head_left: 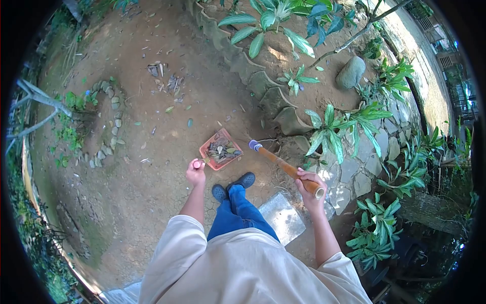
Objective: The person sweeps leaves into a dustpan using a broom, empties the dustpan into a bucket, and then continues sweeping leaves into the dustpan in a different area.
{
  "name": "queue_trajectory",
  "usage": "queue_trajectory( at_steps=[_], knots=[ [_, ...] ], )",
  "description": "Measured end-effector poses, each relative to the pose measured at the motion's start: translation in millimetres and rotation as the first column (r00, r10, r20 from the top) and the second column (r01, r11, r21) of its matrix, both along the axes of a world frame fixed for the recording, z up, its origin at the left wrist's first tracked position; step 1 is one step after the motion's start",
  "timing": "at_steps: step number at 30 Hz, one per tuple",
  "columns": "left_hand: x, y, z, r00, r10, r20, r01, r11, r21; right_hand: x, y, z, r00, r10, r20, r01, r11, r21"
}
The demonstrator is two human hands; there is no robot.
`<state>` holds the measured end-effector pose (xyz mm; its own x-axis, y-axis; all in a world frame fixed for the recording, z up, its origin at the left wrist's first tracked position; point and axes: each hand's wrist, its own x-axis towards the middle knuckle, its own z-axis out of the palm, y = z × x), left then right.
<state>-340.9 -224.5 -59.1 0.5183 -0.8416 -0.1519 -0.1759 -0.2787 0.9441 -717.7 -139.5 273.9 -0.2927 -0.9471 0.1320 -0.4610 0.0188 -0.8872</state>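
My left hand point(196, 173) is closed on the pink end of a handle, just left of an orange dustpan point(235, 142). Dry leaves point(221, 149) lie heaped inside the dustpan, which rests on the dirt in front of my shoes. Fingers of my right hand point(311, 188) wrap round the upper part of a bamboo broom handle point(283, 164). The handle slants down to a purple-and-white binding point(255, 145) near the dustpan's right side. Thin bristles beyond the binding are hard to make out against the soil.
Scattered leaf piles point(173, 83) lie on the dirt farther ahead. Curved edging tiles point(276, 101) border a planted bed with a large stone point(350, 73). A ring of small stones point(115, 115) is at left. A pale slab point(283, 218) lies right of my legs.
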Motion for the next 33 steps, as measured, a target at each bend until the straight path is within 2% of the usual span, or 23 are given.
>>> queue_trajectory(
  at_steps=[3,6,9,12,15,17,21,24,25,27,29,30,33],
  knots=[
    [4,4,-9,0.999,-0.028,0.027,0.028,1.000,0.006,11,4,17,0.999,0.027,-0.041,-0.028,0.999,-0.021],
    [5,6,-12,0.986,0.009,-0.168,-0.015,0.999,-0.034,15,1,20,0.995,0.033,-0.091,-0.039,0.997,-0.070],
    [7,10,-1,0.997,-0.057,-0.048,0.059,0.997,0.047,15,-2,16,0.984,0.041,-0.171,-0.058,0.994,-0.093],
    [8,10,5,0.997,-0.056,-0.045,0.059,0.997,0.048,16,-6,8,0.972,0.029,-0.232,-0.049,0.996,-0.081],
    [9,10,12,0.999,-0.042,-0.019,0.044,0.991,0.124,16,-13,-13,0.955,0.010,-0.297,-0.032,0.997,-0.070],
    [11,10,9,0.997,-0.035,-0.069,0.042,0.993,0.107,11,-14,-42,0.956,0.045,-0.291,-0.062,0.997,-0.048],
    [18,13,-5,0.999,-0.023,-0.048,0.021,0.999,-0.038,6,-12,-29,0.978,0.094,-0.185,-0.100,0.995,-0.025],
    [22,15,-4,0.995,0.000,-0.102,-0.001,1.000,-0.003,-2,1,-10,1.000,-0.003,-0.018,0.004,1.000,0.024],
    [25,16,-4,0.998,-0.003,-0.063,0.004,1.000,0.016,-2,4,-5,0.999,-0.019,0.038,0.018,0.999,0.027],
    [29,19,-5,1.000,-0.014,0.014,0.013,0.998,0.054,0,8,1,0.998,-0.024,0.058,0.023,1.000,0.011],
    [33,22,-8,1.000,-0.012,-0.028,0.013,1.000,0.021,1,10,4,0.998,-0.035,0.050,0.035,0.999,0.000],
    [34,23,-8,0.999,-0.012,-0.049,0.013,1.000,0.004,2,9,4,0.999,-0.032,0.016,0.032,0.999,-0.014],
    [35,27,-7,0.999,-0.009,0.034,0.007,0.998,0.059,2,2,3,0.994,-0.022,-0.111,0.016,0.999,-0.052]
  ],
)
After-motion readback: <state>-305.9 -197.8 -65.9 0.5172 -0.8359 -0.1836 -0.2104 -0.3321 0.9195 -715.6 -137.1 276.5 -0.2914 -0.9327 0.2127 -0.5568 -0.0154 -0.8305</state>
